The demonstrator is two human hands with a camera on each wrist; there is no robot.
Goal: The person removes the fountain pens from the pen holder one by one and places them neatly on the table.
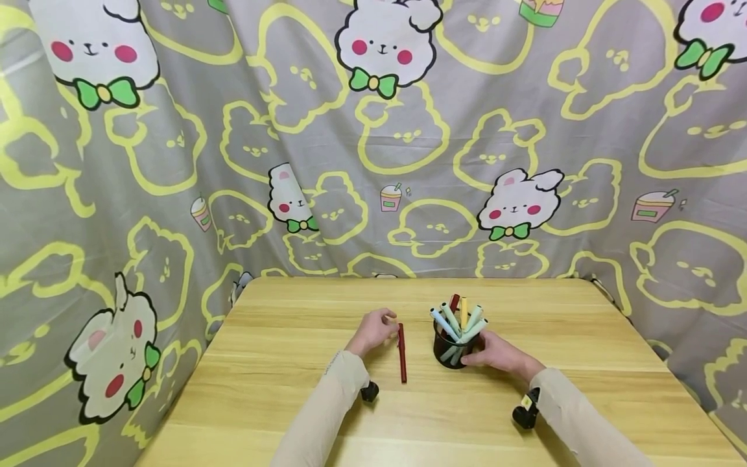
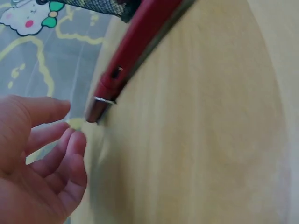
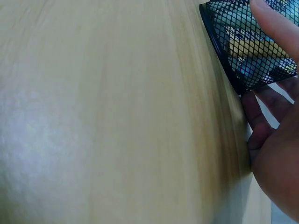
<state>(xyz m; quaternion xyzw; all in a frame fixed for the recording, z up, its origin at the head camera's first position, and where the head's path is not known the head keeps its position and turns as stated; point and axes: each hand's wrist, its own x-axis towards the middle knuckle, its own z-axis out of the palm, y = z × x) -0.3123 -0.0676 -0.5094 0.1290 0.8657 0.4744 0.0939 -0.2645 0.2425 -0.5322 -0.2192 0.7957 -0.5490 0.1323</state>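
Observation:
A dark red pen [image 1: 402,355] lies lengthwise on the wooden table. Just left of its far end is my left hand [image 1: 375,332], fingers loosely bent. In the left wrist view, a small gap separates the fingertips of that hand [image 2: 46,154] from the tip of the red pen [image 2: 133,51]. To the right stands a black mesh pen holder [image 1: 448,353] full of several pale blue, green, yellow and red pens. My right hand [image 1: 498,353] grips the holder's right side. The right wrist view has its thumb along the mesh [image 3: 254,58] and the other fingers behind.
The wooden table [image 1: 280,337] runs back to a grey curtain [image 1: 327,143] with a cartoon print, which also hangs along the left side. A small black device [image 1: 527,408] sits on the right wrist, another [image 1: 370,391] on the left.

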